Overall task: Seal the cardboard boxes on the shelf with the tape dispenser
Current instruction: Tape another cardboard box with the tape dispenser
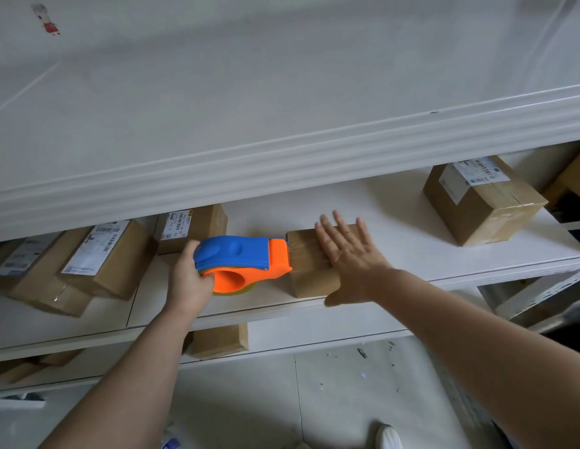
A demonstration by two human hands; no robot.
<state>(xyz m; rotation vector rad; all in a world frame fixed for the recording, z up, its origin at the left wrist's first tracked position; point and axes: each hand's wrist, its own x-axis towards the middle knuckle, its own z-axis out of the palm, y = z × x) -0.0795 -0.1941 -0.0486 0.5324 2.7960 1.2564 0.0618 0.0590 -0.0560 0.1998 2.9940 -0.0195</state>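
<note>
A small plain cardboard box (pixel 309 270) sits at the front edge of the white shelf (pixel 411 241). My right hand (pixel 350 251) lies flat on the box's top with straight, spread fingers. My left hand (pixel 188 277) grips a blue and orange tape dispenser (pixel 241 262) from its rear end. The dispenser's orange nose touches the box's left edge, where a strip of clear tape runs across the top under my right hand.
Several labelled boxes (pixel 97 257) lie stacked at the shelf's left, one (pixel 189 226) behind the dispenser, and a taped box (pixel 483 199) at the right. The upper shelf's edge (pixel 282 170) overhangs. Another box (pixel 219 341) sits on the lower shelf. Tiled floor below.
</note>
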